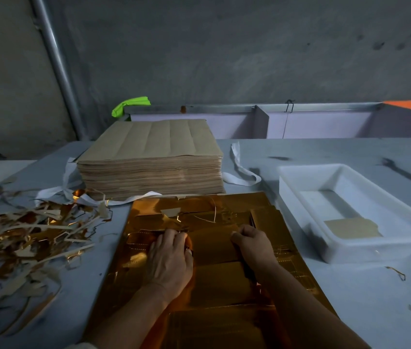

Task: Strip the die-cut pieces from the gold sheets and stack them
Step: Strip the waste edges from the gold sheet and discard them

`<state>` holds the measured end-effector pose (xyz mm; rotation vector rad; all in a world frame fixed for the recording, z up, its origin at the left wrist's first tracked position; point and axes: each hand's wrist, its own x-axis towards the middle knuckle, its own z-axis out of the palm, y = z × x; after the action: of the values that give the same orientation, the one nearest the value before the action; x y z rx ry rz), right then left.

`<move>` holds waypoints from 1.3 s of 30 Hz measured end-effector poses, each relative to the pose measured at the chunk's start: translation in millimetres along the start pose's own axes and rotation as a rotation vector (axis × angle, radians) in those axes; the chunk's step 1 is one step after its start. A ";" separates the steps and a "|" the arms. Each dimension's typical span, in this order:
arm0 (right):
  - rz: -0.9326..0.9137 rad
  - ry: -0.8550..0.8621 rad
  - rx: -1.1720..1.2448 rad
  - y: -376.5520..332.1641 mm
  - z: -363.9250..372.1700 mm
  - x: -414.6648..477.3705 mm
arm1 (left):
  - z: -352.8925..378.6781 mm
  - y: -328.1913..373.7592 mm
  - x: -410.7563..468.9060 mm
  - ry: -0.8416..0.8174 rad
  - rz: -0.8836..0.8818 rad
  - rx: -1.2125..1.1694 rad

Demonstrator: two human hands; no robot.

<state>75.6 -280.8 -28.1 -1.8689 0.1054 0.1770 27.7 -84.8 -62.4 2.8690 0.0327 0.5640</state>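
Two hands rest on the gold sheets (pixel 149 215), which lie on the grey table (pixel 350 306) right in front of the person. Between the hands is a dull brown die-cut piece (pixel 212 244), and it touches both of them. The right hand (pixel 253 244) is curled up and holds the right edge of the die-cut piece with thumb and fingers. The left hand (pixel 170 258) sits at the left edge with bent fingers pushing down; it is hard to tell if it grips anything. A messy heap of scraps (pixel 23 238) lies to the left. A tall stack of brown sheets (pixel 154 157) stands behind the gold sheets. A white tray (pixel 300 187) on the right has one cut piece (pixel 350 227) inside.
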 end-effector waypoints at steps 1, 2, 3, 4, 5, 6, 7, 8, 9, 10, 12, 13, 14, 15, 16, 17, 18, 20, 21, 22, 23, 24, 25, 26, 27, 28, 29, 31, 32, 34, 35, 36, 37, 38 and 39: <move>-0.002 0.002 0.004 0.6 -0.1 -0.1 | 0.4 -0.5 0.2 0.000 0.000 0.003; -0.004 0.003 0.008 1.1 -0.2 -0.4 | 0.9 -0.9 0.2 0.000 -0.001 0.005; -0.006 0.005 0.011 1.7 -0.6 -0.4 | 1.5 -1.5 0.2 0.001 -0.003 0.004; -0.006 0.007 0.013 2.4 -1.2 -0.4 | 1.9 -1.9 0.1 0.001 -0.007 0.001; -0.004 0.009 0.021 3.0 -1.9 -0.2 | 2.5 -2.1 0.4 0.000 -0.011 -0.002; 0.001 0.010 0.034 3.4 -2.5 -0.4 | 3.2 -2.2 0.7 -0.002 -0.017 -0.005; 0.007 0.010 0.049 3.5 -3.1 -0.5 | 3.8 -2.4 1.0 -0.004 -0.022 -0.008; 0.012 0.008 0.060 3.4 -3.5 -0.9 | 4.6 -2.5 1.2 -0.005 -0.029 -0.010; 0.016 0.007 0.069 3.4 -3.5 -1.1 | 5.3 -2.8 1.3 -0.005 -0.033 -0.013; 0.017 0.006 0.076 3.5 -3.5 -1.2 | 6.1 -3.2 1.5 -0.005 -0.035 -0.015; 0.021 0.004 0.091 3.6 -3.1 -1.6 | 7.6 -3.9 1.7 -0.009 -0.037 -0.012; 0.023 0.005 0.094 3.7 -3.4 -1.5 | 8.2 -3.8 2.2 -0.012 -0.039 -0.012; 0.024 0.007 0.098 3.9 -3.8 -1.4 | 8.7 -3.8 2.4 -0.016 -0.042 -0.013; 0.026 0.007 0.108 4.3 -4.2 -1.0 | 8.9 -3.5 2.7 -0.020 -0.046 -0.013; 0.028 0.005 0.123 4.5 -4.6 -0.7 | 8.9 -3.3 3.1 -0.023 -0.050 -0.014; 0.030 0.003 0.139 4.7 -5.0 -0.7 | 9.1 -3.3 3.1 -0.022 -0.052 -0.016; 0.029 0.001 0.151 4.6 -5.2 -1.1 | 8.9 -3.6 2.9 -0.017 -0.054 -0.022; 0.020 -0.006 0.159 3.8 -5.2 -2.3 | 8.2 -4.3 2.5 -0.010 -0.057 -0.051; 0.014 -0.012 0.161 3.0 -4.9 -3.3 | 7.6 -4.7 2.4 -0.014 -0.053 -0.070; 0.009 -0.019 0.167 2.0 -4.8 -4.7 | 6.7 -4.8 2.4 -0.019 -0.043 -0.089; 0.006 -0.026 0.176 1.0 -5.0 -6.2 | 5.6 -4.3 2.6 -0.024 -0.028 -0.107; 0.003 -0.035 0.187 0.0 -5.4 -7.7 | 4.4 -3.9 2.5 -0.028 -0.012 -0.120; -0.001 -0.045 0.200 -0.7 -6.1 -9.0 | 3.1 -3.7 2.8 -0.032 0.002 -0.128; -0.004 -0.059 0.217 -1.2 -6.8 -10.0 | 2.1 -3.9 3.1 -0.037 0.012 -0.128; -0.004 -0.074 0.240 -2.0 -7.5 -10.8 | 1.3 -4.4 3.4 -0.040 0.018 -0.125; 0.000 -0.091 0.270 -3.0 -8.0 -11.9 | 0.8 -5.1 3.4 -0.039 0.019 -0.120; 0.004 -0.109 0.305 -4.1 -8.4 -12.8 | 0.7 -5.2 3.2 -0.039 0.018 -0.115; 0.012 -0.138 0.363 -6.2 -9.4 -15.0 | 0.9 -4.9 2.8 -0.048 0.014 -0.112; 0.015 -0.154 0.382 -7.5 -9.9 -16.3 | 1.2 -4.5 2.7 -0.054 0.009 -0.111; 0.008 -0.190 0.402 -9.9 -11.1 -18.3 | 1.5 -3.6 3.4 -0.057 -0.006 -0.108; -0.003 -0.207 0.399 -11.3 -11.2 -19.3 | 1.8 -3.6 4.2 -0.058 -0.012 -0.107; -0.016 -0.222 0.387 -12.8 -10.8 -19.7 | 2.0 -3.9 5.0 -0.060 -0.018 -0.109; -0.033 -0.230 0.368 -13.9 -10.5 -19.7 | 2.2 -3.8 5.8 -0.060 -0.023 -0.115; -0.057 -0.226 0.340 -14.4 -10.1 -19.3 | 2.1 -3.3 6.2 -0.059 -0.031 -0.128; -0.083 -0.216 0.308 -14.6 -9.7 -18.9 | 1.4 -2.9 6.2 -0.056 -0.039 -0.143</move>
<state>60.0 -286.0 -8.3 -1.5348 -0.0897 0.2870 34.0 -81.8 -62.0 2.7370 0.0381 0.4592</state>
